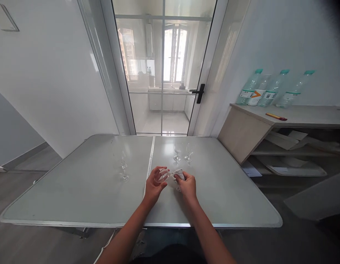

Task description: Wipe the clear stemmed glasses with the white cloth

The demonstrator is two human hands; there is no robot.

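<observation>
Over the middle of a grey folding table (76, 190), my left hand (153, 187) is closed around the bowl of a clear wine glass (161, 175) lying on its side. My right hand (187, 185) is closed on a small white cloth (179, 174) held against the glass's stem end. Two clear stemmed glasses (177, 152) (189, 153) stand upright just beyond my hands. Further left on the table stand two more clear glasses (123, 170), close together.
A glass door with a black handle (199, 92) stands behind the table. To the right, a wooden shelf unit (249, 128) carries several green-capped water bottles (273, 88) and a yellow-red pen (275, 116). Flat boards lie on its lower shelves.
</observation>
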